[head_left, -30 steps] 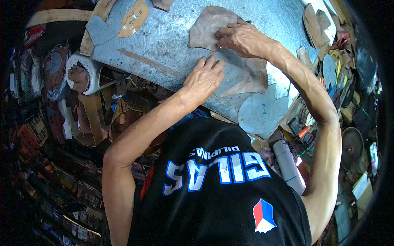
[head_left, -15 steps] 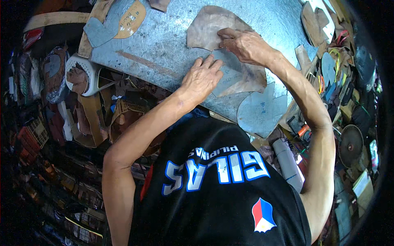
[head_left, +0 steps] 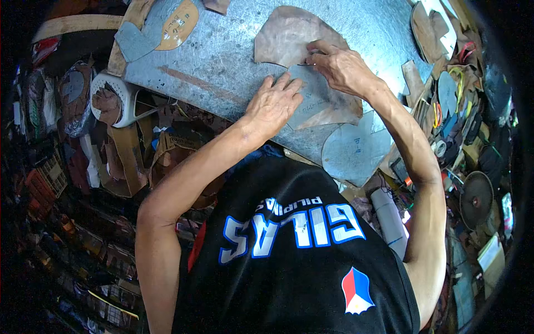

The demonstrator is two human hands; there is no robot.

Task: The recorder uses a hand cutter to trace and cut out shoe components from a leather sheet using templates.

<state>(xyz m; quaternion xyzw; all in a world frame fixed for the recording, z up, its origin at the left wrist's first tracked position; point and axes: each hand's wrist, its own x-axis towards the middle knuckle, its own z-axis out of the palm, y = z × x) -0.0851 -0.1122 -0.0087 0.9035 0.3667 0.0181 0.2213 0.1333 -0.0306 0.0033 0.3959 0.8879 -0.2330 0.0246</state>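
My left hand (head_left: 276, 103) lies flat with its fingers stretched over the left edge of a grey marked pattern piece (head_left: 311, 106). The pattern rests on a brownish leather-like sheet (head_left: 289, 36), which spreads out above it and shows again along its lower right. My right hand (head_left: 342, 69) is at the pattern's upper edge, over the sheet, with its fingers curled and pinched together. Whatever is between those fingertips is too small and hidden to name. Just below right lies another rounded grey pattern piece (head_left: 353, 147).
The metal-topped table (head_left: 206, 61) holds a tan pattern piece (head_left: 179, 26) and a grey one (head_left: 133, 44) at the far left. Scraps and tools crowd the right side, near a round dark disc (head_left: 476, 199). A white plastic stool (head_left: 125, 100) stands left of the table.
My right hand has shifted a little to the right and down along the pattern's upper edge. My left hand stays pressed in nearly the same place.
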